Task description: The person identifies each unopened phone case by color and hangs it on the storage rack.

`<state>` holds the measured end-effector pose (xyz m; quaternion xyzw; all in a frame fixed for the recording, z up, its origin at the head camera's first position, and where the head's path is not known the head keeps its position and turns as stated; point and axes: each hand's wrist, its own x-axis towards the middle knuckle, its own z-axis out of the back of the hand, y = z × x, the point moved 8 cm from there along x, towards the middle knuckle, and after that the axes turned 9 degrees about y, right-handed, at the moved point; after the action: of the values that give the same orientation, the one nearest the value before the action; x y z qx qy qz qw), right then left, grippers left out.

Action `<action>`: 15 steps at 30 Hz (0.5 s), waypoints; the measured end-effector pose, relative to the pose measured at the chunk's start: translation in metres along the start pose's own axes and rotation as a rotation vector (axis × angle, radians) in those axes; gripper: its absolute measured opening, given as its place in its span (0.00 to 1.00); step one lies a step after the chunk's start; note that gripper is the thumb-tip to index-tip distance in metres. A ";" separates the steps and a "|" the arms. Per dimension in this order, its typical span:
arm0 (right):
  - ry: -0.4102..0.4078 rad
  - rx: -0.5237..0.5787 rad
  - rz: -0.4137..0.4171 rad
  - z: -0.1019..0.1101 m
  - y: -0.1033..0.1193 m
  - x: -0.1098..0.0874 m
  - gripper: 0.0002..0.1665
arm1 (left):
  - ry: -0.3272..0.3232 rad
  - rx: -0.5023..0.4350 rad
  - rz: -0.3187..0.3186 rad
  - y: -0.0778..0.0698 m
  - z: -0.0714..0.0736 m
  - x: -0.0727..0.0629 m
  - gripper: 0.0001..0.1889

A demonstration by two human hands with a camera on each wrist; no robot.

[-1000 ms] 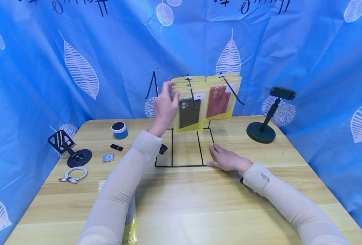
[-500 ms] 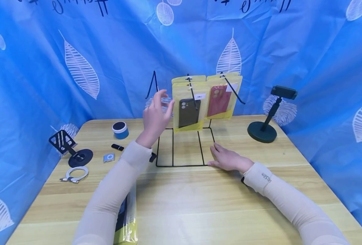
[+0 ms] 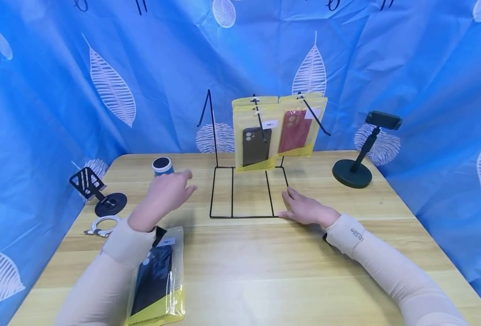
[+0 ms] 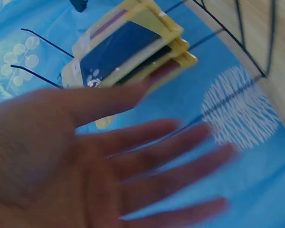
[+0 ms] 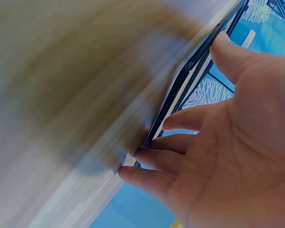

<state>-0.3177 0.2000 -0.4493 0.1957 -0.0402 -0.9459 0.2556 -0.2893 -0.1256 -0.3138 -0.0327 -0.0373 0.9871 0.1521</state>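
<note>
A black wire display rack (image 3: 232, 194) stands at the back middle of the table. From its middle hook hang yellow-edged packets, the front one with a dark phone case (image 3: 256, 147); from the right hook hang packets with a red phone case (image 3: 294, 131) in front. My left hand (image 3: 164, 197) is in the air left of the rack, holding nothing, its fingers spread in the left wrist view. Under that forearm, a packaged black phone case (image 3: 154, 276) lies on the table, partly covered by the sleeve. My right hand (image 3: 307, 209) rests at the front right corner of the rack's base, fingertips touching the wire.
Left on the table are a black folding stand (image 3: 109, 203), a coiled white cable (image 3: 105, 222) and a blue-and-white round speaker (image 3: 162, 165), partly hidden by my left hand. A dark green phone stand (image 3: 352, 173) is at the back right. A blue curtain (image 3: 163, 68) hangs behind.
My left hand has let go of the packet on the middle hook and moved left and down towards the packet on the table. The right hand stays at the rack's corner.
</note>
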 end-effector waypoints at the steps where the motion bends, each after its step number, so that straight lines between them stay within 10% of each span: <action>1: 0.002 -0.001 -0.001 0.000 0.000 0.000 0.49 | 0.072 0.026 0.010 0.006 -0.009 -0.004 0.20; 9: 0.001 0.006 -0.001 0.000 -0.001 -0.001 0.49 | 0.437 0.018 0.055 0.056 -0.069 -0.041 0.13; 15: -0.013 0.012 0.008 0.001 0.001 -0.002 0.48 | 0.520 -0.009 0.069 0.074 -0.088 -0.059 0.02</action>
<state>-0.3165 0.2002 -0.4474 0.1908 -0.0485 -0.9459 0.2578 -0.2487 -0.2082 -0.4045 -0.2871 -0.0003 0.9500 0.1226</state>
